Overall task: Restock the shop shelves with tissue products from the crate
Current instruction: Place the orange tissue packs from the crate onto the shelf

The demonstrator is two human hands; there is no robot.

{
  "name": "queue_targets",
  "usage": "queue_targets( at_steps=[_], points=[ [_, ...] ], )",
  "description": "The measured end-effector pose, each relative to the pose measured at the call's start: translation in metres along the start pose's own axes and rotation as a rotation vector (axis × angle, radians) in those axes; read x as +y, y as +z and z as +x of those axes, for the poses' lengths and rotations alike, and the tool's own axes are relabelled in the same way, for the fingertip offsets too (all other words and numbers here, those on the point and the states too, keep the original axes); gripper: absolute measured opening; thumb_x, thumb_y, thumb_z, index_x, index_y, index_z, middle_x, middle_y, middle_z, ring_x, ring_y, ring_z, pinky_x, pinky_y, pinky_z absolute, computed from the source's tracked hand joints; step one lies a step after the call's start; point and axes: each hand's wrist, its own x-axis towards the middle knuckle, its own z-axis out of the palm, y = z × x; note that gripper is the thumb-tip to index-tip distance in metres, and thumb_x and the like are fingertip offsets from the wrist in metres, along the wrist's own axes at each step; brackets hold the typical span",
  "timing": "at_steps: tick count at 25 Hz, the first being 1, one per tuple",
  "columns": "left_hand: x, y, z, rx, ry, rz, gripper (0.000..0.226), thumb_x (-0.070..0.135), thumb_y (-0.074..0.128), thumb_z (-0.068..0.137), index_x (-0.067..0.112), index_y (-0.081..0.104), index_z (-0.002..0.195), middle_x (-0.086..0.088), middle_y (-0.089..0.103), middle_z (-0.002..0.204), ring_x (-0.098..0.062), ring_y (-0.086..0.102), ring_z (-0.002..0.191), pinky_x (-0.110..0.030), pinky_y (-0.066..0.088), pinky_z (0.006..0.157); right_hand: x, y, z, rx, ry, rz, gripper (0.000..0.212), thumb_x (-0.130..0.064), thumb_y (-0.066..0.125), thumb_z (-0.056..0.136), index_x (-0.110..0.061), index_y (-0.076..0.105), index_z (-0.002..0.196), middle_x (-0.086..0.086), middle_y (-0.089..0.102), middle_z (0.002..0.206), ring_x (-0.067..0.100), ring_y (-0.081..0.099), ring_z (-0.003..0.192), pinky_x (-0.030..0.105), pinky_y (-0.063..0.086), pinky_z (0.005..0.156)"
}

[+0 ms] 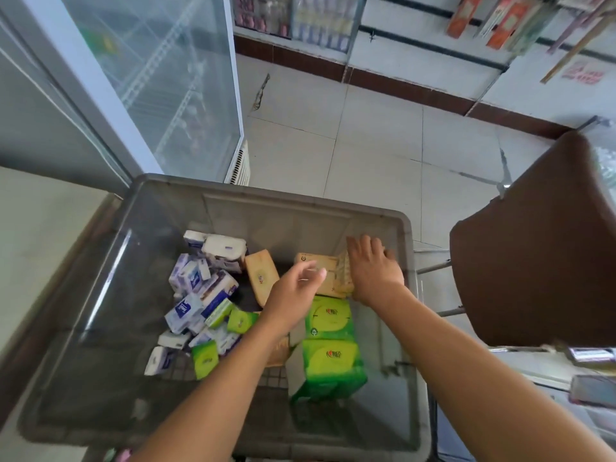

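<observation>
A large grey crate [273, 203] stands below me with tissue packs inside. Small white and purple packs [196, 295] lie in a heap on its left side. Green tissue packs [330, 348] stand at the right, and beige packs [318, 265] lie against the far wall. My left hand [293, 291] hovers over the beige packs with relaxed fingers and holds nothing. My right hand [373, 268] reaches down onto the right end of a beige pack; its fingertips are hidden behind it, so its grip cannot be made out.
A glass-door fridge [160, 81] stands at the far left of the crate. A brown chair [536, 255] is close on the right. Wall shelves with goods [320, 25] run along the back, across a tiled floor [366, 138].
</observation>
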Motion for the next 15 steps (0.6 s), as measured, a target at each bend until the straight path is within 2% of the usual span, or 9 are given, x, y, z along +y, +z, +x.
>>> queue_targets(
  at_steps=[4, 6, 8, 10, 13, 15],
  points=[
    [0.006, -0.010, -0.006, -0.006, -0.018, -0.007, 0.038, 0.041, 0.053, 0.095, 0.024, 0.055, 0.129, 0.016, 0.058, 0.108, 0.000, 0.055, 0.100, -0.022, 0.041, 0.088, 0.000, -0.006, -0.005, -0.067, -0.052, -0.067, 0.064, -0.016, 0.059, 0.084, -0.007, 0.029, 0.140, 0.013, 0.029, 0.140, 0.031, 0.031, 0.129, 0.039, 0.036, 0.102],
    [0.013, -0.019, -0.013, 0.001, 0.002, 0.011, 0.039, 0.040, 0.056, 0.094, 0.026, 0.054, 0.130, 0.016, 0.059, 0.111, 0.000, 0.056, 0.102, -0.022, 0.043, 0.089, 0.002, -0.023, -0.010, -0.097, -0.071, 0.025, 0.065, -0.024, 0.065, 0.081, -0.012, 0.034, 0.137, 0.010, 0.036, 0.136, 0.030, 0.038, 0.125, 0.041, 0.039, 0.100],
    [0.021, -0.033, -0.022, 0.019, 0.056, 0.051, 0.042, 0.037, 0.061, 0.092, 0.028, 0.052, 0.131, 0.013, 0.057, 0.120, -0.001, 0.053, 0.108, -0.019, 0.042, 0.088, 0.007, -0.053, -0.020, -0.054, -0.117, 0.266, 0.079, -0.039, 0.073, 0.071, -0.017, 0.036, 0.138, 0.005, 0.040, 0.132, 0.028, 0.040, 0.124, 0.041, 0.040, 0.097],
    [0.034, -0.048, -0.036, 0.022, 0.119, 0.080, 0.050, 0.040, 0.067, 0.086, 0.034, 0.049, 0.133, 0.016, 0.050, 0.126, 0.001, 0.048, 0.114, -0.016, 0.039, 0.090, 0.013, -0.096, -0.034, -0.023, -0.148, 0.594, 0.085, -0.041, 0.076, 0.067, -0.020, 0.037, 0.140, 0.002, 0.044, 0.129, 0.023, 0.043, 0.122, 0.033, 0.039, 0.095],
    [0.059, -0.080, -0.076, 0.075, 0.218, -0.033, 0.068, 0.059, 0.074, 0.071, 0.049, 0.046, 0.131, 0.017, 0.051, 0.130, -0.005, 0.054, 0.118, -0.033, 0.047, 0.098, 0.019, -0.158, -0.058, -0.110, -0.171, 0.966, 0.067, -0.046, 0.077, 0.072, -0.024, 0.049, 0.130, -0.005, 0.060, 0.116, 0.016, 0.059, 0.105, 0.028, 0.046, 0.083],
    [0.078, -0.101, -0.109, 0.115, 0.292, -0.132, 0.077, 0.054, 0.080, 0.066, 0.053, 0.041, 0.132, 0.018, 0.054, 0.131, -0.006, 0.059, 0.116, -0.032, 0.052, 0.094, 0.015, -0.192, -0.070, -0.260, -0.212, 1.175, 0.059, -0.058, 0.072, 0.069, -0.025, 0.058, 0.116, -0.002, 0.067, 0.105, 0.016, 0.064, 0.092, 0.030, 0.048, 0.071]
  ],
)
